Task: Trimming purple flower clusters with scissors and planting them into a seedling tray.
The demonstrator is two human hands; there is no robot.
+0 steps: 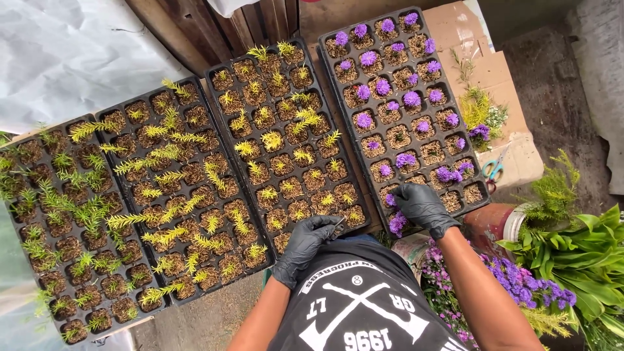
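Seedling trays, four in number, black plastic, lie side by side across the surface and fill most of the head view.

Tray with purple flowers (455, 104), far right: cells of brown fibre, most carrying one small purple bloom. Right hand (421, 207), in a black glove, rests on the near edge of this tray, fingers curled down over a cell at the front row; a purple flower (397, 222) shows just beneath the palm. Whether the grip grasps the flower or only presses on it cannot be told.

Tray with yellow-green cuttings (286, 130), next to the left: short sprigs, one per cell. Left hand (305, 246), also in a black glove, sits at the near corner of this tray, grip clenched, fingertips pinched on a small thin item too small to make out.

Third tray (172, 188): longer yellow-green sprigs, many leaning over. Fourth tray (58, 227), far left: darker green sprigs.

Scissors (496, 168) with blue-green handles lie on flattened cardboard (500, 78) to the right of the purple tray, beside a loose bunch of yellow-green and purple stems. Broad green leaves (585, 253) and a heap of purple blossoms (520, 279) lie at the right, near the right forearm. White sheeting (65, 52) covers the upper left.
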